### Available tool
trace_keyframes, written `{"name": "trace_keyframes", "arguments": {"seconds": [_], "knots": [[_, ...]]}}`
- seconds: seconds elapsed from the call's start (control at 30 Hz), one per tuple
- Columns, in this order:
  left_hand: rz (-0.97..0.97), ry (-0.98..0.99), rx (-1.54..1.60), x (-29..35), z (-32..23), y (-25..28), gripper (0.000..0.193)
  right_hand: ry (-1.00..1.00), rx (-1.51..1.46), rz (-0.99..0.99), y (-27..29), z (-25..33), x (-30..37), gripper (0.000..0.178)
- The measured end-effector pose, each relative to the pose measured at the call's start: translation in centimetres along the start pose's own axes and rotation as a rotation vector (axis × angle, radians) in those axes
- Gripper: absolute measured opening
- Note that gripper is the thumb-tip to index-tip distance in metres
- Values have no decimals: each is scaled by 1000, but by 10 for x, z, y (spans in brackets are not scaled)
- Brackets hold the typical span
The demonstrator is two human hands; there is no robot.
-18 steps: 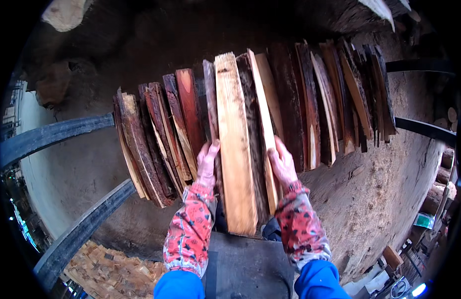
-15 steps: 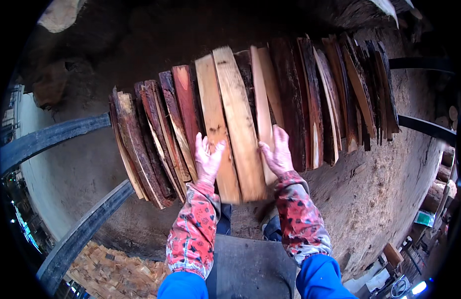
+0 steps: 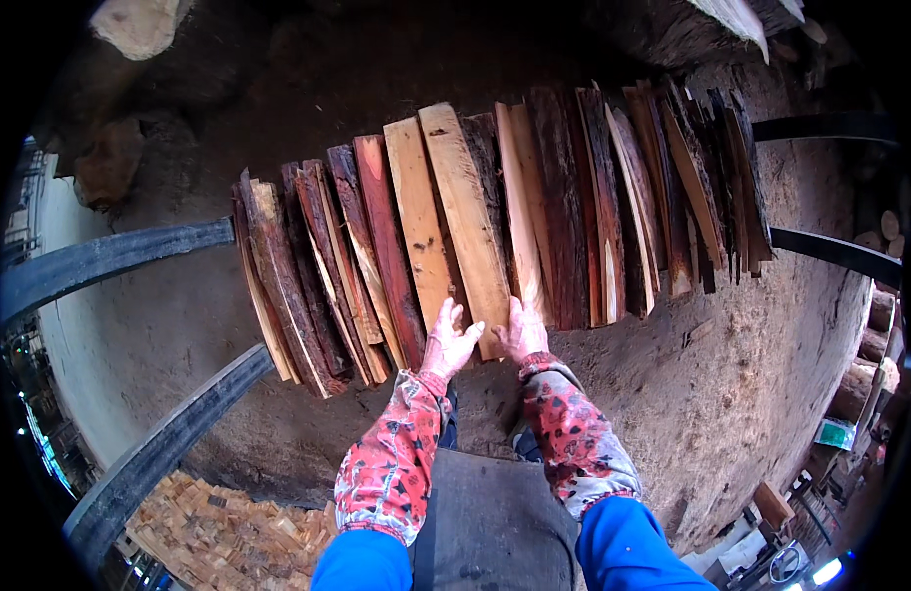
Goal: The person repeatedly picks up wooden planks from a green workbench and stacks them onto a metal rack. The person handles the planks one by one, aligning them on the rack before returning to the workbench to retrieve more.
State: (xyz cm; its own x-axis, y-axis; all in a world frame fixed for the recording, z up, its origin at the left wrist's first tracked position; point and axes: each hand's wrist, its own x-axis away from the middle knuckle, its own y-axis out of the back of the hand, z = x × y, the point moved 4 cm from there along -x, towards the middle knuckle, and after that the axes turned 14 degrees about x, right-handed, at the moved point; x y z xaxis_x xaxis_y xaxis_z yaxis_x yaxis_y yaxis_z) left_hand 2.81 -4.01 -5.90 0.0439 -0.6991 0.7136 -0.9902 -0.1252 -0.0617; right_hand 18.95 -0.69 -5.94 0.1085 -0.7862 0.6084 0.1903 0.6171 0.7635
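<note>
A pale sawn plank (image 3: pixel 467 227) lies in the middle of a row of wooden slabs, its near end between my hands. My left hand (image 3: pixel 450 342) is at the near left of that plank, fingers stretched and apart, thumb toward the plank's end. At the right edge of the same end, my right hand (image 3: pixel 521 333) has its fingers extended upward over the wood. Neither hand is wrapped round the plank. Left of it lie another pale plank (image 3: pixel 418 212) and a reddish slab (image 3: pixel 386 231); to its right is a light narrow board (image 3: pixel 517 207).
Dark rails (image 3: pixel 120 258) run under the row, which holds several bark-edged slabs (image 3: pixel 564 207). A dark flat panel (image 3: pixel 495 522) stands close before me. Small wood offcuts (image 3: pixel 229 527) are heaped at lower left. Logs (image 3: pixel 854 384) lie at far right.
The pale plank's near end has moved away from me, and it now lies along the row. My hands have come closer together and nearer to me, with the grip loosened.
</note>
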Motion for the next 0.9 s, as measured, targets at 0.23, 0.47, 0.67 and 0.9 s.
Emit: {"name": "trace_keyframes", "arguments": {"seconds": [0.23, 0.47, 0.67, 0.9], "knots": [[117, 89, -16, 42, 5, -14, 86, -63, -93, -13, -3, -10, -9, 56], [69, 213, 3, 103, 32, 16, 83, 47, -93, -63, 5, -65, 97, 51], [-71, 201, -96, 172, -15, 61, 72, -55, -41, 118, 11, -135, 228, 45], [-355, 216, 113, 235, 14, 127, 62, -265, -360, 375, 56, -121, 257, 46]]}}
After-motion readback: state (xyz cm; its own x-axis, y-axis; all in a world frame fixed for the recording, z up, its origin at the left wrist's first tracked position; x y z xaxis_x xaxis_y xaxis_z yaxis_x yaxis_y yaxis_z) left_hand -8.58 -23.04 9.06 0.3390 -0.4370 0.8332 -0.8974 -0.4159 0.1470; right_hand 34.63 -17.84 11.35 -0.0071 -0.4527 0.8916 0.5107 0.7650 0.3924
